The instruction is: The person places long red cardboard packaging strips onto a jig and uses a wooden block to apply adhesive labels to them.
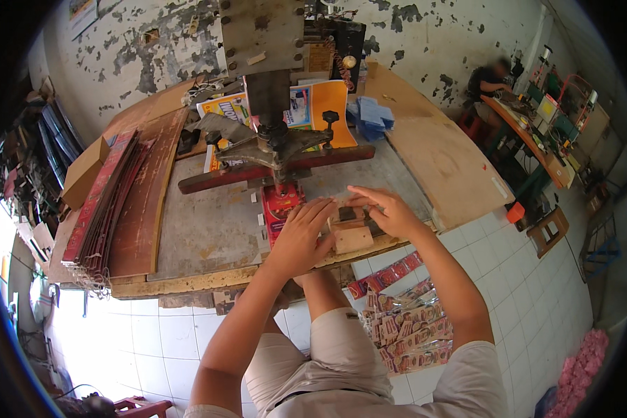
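My left hand point(302, 235) lies with fingers stretched out over the lower right part of a red printed sheet point(283, 202), on the grey board point(209, 233) of the worktable. That sheet sits under the middle of a metal press with a long reddish crossbar point(212, 180). My right hand point(393, 214) is at the right side of a small wooden block point(354, 239), its fingers extended over the far edge. A dark piece point(346, 214) is on the block's top. Whether the fingertips touch the block cannot be told.
Red printed strips point(103, 198) are piled at the table's left beside a cardboard box point(85, 173). Blue pieces point(371, 118) and orange printed sheets point(331, 104) lie behind the press. Printed strips point(412, 324) cover floor tiles at right. Another person point(490, 82) sits at a far-right bench.
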`<state>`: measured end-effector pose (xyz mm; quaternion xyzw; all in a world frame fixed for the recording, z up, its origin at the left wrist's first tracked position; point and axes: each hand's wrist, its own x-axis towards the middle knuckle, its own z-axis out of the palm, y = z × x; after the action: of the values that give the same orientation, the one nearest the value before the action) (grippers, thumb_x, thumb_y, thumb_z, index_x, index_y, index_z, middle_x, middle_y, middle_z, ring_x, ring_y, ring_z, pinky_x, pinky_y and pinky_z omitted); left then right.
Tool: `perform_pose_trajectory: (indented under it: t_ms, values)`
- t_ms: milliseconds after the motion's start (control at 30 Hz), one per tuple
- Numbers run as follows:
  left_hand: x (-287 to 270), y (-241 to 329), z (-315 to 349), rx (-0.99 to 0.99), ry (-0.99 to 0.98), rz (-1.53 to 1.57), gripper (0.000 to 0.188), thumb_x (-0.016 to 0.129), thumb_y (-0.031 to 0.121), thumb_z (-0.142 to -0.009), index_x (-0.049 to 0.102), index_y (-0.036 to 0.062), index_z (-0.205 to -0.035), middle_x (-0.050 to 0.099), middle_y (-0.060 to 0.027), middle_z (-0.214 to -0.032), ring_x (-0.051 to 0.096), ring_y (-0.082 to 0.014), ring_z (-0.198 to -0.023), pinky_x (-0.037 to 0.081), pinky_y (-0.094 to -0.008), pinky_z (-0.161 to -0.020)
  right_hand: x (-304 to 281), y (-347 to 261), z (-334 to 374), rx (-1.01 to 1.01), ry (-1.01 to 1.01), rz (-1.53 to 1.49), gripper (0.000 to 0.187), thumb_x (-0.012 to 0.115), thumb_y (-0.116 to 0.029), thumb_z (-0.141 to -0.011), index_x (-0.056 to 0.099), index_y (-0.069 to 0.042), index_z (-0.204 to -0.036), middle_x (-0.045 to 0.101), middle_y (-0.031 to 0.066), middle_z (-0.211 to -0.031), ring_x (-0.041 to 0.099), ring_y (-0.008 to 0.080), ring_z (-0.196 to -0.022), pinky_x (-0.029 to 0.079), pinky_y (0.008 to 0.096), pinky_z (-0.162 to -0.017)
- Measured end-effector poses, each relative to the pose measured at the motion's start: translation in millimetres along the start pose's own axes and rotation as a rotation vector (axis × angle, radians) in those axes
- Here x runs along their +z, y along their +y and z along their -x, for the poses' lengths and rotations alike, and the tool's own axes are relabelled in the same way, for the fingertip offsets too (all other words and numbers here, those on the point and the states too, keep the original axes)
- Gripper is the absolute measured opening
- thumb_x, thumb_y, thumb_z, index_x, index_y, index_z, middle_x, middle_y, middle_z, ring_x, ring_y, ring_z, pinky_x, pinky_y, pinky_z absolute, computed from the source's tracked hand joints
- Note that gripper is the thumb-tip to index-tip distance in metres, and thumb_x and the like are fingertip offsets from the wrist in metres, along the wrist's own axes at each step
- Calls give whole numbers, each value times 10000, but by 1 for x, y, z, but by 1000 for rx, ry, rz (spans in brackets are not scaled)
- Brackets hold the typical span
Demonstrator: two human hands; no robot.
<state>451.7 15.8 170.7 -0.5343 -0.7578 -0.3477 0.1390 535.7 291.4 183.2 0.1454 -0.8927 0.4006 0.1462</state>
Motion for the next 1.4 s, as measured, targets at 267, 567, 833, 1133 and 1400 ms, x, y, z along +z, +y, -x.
perform_pose_trajectory:
  t_ms: [267, 567, 833, 1133, 1400]
  values:
    - [5, -8, -8, -28, -15, 63, 477, 705, 132, -996, 622, 40, -1457, 690, -184, -1361, 627, -406, -1295, 427, -533, -1183, 6, 5, 12, -35, 134, -33, 601, 655, 46, -1001, 533, -85, -1575, 779, 132, -1306, 694, 264, -1321, 484, 438, -1169]
    - [9, -7, -13, -117, 39, 201, 444, 750, 5, -926, 692, 18, -1366, 726, -202, -1249, 683, -404, -1172, 544, -494, -1032, 15, 14, 19, -38, 228, -107, 601, 799, -25, -951, 589, -84, -1511, 811, 95, -1204, 713, 232, -1280, 504, 427, -1153]
    - [14, -14, -12, -81, 44, 170, 368, 782, 43, -929, 740, 29, -1295, 757, -164, -1262, 710, -377, -1187, 563, -460, -1045, 16, 15, 22, -46, 264, -43, 580, 857, -25, -900, 642, -80, -1435, 824, 91, -1165, 757, 231, -1196, 554, 414, -1094]
    - [14, -11, -12, -25, 109, 168, 310, 764, -27, -890, 767, -3, -1199, 777, -173, -1150, 727, -373, -1076, 592, -453, -966, 17, 16, 24, -52, 272, -50, 562, 854, -7, -901, 663, -80, -1424, 828, 86, -1164, 770, 217, -1163, 558, 404, -1081]
    - [16, -13, -9, -36, 109, 169, 276, 779, 17, -920, 782, 27, -1196, 781, -152, -1193, 720, -356, -1108, 586, -449, -983, 18, 18, 24, -54, 277, -38, 546, 864, -29, -900, 679, -89, -1410, 826, 68, -1181, 771, 225, -1157, 557, 409, -1066]
